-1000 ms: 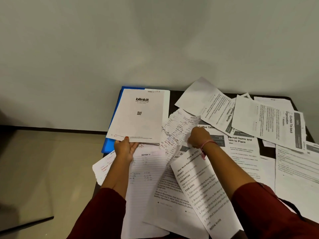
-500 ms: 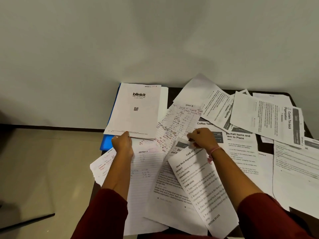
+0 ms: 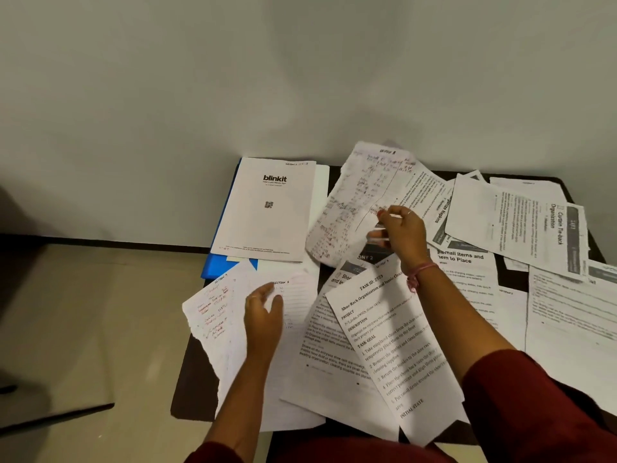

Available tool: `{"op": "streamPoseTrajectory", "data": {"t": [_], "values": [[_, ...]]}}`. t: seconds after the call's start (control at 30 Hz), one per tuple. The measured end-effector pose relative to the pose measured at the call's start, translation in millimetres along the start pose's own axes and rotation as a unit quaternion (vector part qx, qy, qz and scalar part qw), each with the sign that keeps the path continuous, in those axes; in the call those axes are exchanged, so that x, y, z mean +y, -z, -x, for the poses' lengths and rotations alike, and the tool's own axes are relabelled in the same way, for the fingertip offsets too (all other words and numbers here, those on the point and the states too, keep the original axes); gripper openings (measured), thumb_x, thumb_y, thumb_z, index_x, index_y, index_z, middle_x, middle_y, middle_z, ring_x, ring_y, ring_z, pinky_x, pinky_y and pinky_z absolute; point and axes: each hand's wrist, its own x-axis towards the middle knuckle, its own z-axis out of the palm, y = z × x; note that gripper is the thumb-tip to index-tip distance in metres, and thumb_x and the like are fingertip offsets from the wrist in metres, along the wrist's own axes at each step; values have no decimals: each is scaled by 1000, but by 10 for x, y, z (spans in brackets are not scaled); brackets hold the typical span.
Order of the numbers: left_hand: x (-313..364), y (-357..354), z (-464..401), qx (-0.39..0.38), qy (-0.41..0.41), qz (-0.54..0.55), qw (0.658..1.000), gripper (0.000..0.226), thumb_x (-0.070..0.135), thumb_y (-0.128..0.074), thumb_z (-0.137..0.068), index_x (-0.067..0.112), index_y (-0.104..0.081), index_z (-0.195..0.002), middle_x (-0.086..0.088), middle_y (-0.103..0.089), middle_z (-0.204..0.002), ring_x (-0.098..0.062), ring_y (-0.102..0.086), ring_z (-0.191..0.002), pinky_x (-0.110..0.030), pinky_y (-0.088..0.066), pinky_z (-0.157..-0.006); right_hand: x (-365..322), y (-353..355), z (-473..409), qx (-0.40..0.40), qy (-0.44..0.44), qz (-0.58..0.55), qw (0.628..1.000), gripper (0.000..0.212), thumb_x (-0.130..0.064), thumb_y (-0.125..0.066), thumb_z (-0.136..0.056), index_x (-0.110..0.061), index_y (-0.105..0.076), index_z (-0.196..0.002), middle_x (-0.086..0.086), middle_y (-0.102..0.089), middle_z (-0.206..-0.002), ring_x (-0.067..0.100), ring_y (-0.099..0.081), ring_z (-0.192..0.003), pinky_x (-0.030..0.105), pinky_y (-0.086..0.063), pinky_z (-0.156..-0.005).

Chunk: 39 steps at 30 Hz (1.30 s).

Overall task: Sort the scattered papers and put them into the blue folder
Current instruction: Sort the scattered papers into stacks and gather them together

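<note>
The blue folder [image 3: 223,264] lies at the table's far left corner, mostly covered by a white "blinkit" sheet [image 3: 271,212]. My right hand [image 3: 400,233] pinches a handwritten sheet [image 3: 354,202] with red and black notes and holds it lifted above the pile. My left hand [image 3: 263,312] hovers with relaxed fingers over a lined sheet [image 3: 293,315], beside a torn page with red writing [image 3: 213,315]. A printed "Shoe Rack Organization" page [image 3: 397,349] lies under my right forearm.
Many printed sheets overlap across the dark table [image 3: 192,392], among them a "Curtain Tie-back" page [image 3: 521,222] at the right. The wall stands just behind the table. A beige floor [image 3: 93,322] lies to the left.
My left hand let go of the blinkit sheet, which now rests on the folder, and drew back toward me. My right hand raised the handwritten sheet off the pile.
</note>
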Motion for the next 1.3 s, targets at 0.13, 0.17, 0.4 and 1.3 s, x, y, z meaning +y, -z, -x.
{"op": "streamPoseTrajectory", "data": {"t": [0.13,0.17,0.4,1.3], "values": [[-106,-116,121,-37,-60,-52,996,31,10,-56,-94,3,-55,-124,-12,-52,-129,-23,-49,-122,-30,-39,-104,-219,86,-56,42,21,-140,989,5,-16,-56,-94,-15,-54,-98,2,-64,-73,16,-69,-62,25,-56,-53],[-113,-136,142,-42,-66,-61,995,30,10,-56,-94,2,-56,-123,-12,-52,-129,-24,-49,-122,-30,-38,-104,-262,124,-87,54,21,-168,984,3,-16,-56,-95,-16,-54,-96,2,-63,-77,14,-69,-63,23,-56,-53],[-177,-249,252,-59,-92,-88,990,27,5,-56,-92,4,-59,-118,-9,-53,-127,-16,-49,-117,-26,-37,-102,-117,406,-227,78,-63,-234,967,13,-7,-52,-95,-7,-48,-83,15,-61,-79,8,-67,-54,15,-50,-44],[-37,-478,360,-86,-20,-137,987,48,10,-68,-85,1,-46,-127,-14,-52,-118,-24,-56,-108,-30,-50,-86,1186,1078,242,30,-61,421,904,72,-47,-77,-72,-8,-53,-128,16,-54,-126,34,-48,-118,46,-43,-98]]}}
